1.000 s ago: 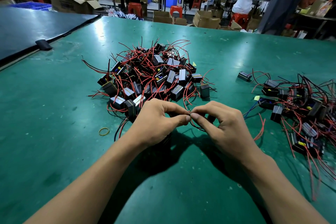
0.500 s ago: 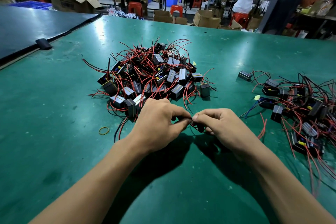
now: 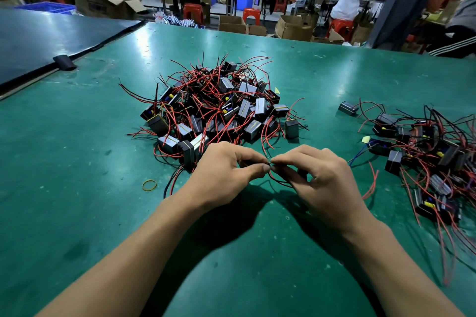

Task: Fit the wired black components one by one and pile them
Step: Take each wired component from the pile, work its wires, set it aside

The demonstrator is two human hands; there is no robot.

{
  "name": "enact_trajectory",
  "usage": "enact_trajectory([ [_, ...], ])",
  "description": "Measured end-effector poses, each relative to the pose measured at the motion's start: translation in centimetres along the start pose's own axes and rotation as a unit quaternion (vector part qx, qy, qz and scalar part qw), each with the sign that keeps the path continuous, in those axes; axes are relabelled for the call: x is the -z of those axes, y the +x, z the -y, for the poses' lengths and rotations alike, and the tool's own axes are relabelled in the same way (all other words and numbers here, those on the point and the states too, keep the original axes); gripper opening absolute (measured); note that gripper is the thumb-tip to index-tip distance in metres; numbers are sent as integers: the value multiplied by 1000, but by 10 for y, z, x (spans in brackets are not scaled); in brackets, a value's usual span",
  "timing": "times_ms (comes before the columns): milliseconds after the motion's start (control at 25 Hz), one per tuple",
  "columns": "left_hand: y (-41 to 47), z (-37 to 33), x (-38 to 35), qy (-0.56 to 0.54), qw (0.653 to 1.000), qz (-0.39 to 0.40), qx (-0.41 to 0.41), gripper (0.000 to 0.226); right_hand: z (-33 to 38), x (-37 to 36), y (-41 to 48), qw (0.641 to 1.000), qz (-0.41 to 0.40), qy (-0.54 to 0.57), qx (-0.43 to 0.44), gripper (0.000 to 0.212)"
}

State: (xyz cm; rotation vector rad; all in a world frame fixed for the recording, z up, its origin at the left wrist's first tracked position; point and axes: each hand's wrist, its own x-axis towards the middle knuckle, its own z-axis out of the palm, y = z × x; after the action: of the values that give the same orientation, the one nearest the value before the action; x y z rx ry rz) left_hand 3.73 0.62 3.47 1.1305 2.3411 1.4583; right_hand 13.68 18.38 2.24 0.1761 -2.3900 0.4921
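Hands together, fingertip to fingertip: left hand (image 3: 221, 175) and right hand (image 3: 327, 177) both pinch a thin black wire (image 3: 279, 182) just above the green surface (image 3: 77, 162), right in front of the heap of wired black components (image 3: 221, 108), second pile (image 3: 425, 147) off right, far carton (image 3: 103, 0) print too blurred to read.

Green desk (image 3: 77, 188): a large heap of black wired components (image 3: 221, 110) lies at centre. A second, looser heap (image 3: 425, 152) lies well apart at the right edge, with a lone black component (image 3: 348, 108) at its rear left. A yellow rubber band (image 3: 150, 185) lies at the central heap's left front. Just before that heap, the left hand (image 3: 221, 175) and right hand (image 3: 329, 180) meet on a thin black wire (image 3: 279, 182). A dark flat panel (image 3: 51, 41) adjoins the desk at rear left.
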Motion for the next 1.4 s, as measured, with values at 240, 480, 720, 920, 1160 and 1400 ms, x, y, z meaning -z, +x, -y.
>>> enact_trajectory([
  [240, 0, 2, 0, 0, 1000, 14, 1, 9, 1, -1, 0, 1000, 2, 4, -3, 5],
  [480, -3, 0, -4, 72, 992, -51, -90, 13, 20, -4, 3, 963, -1, 175, -206, 13],
  [720, -2, -2, -7, 137, 980, -67, -126, 11, 22, -7, 13, 878, 42, 276, -388, 24],
  [920, 0, -1, -2, 48, 997, -37, -55, 9, 15, 2, 6, 977, 2, 161, -140, 10],
  [1160, 0, -1, 0, -32, 999, 15, 6, 9, 4, 1, 2, 999, 11, 27, -31, 3],
  [1400, -3, -5, -8, 42, 991, -86, -89, 8, 17, -4, 8, 942, 47, 229, -241, 13],
])
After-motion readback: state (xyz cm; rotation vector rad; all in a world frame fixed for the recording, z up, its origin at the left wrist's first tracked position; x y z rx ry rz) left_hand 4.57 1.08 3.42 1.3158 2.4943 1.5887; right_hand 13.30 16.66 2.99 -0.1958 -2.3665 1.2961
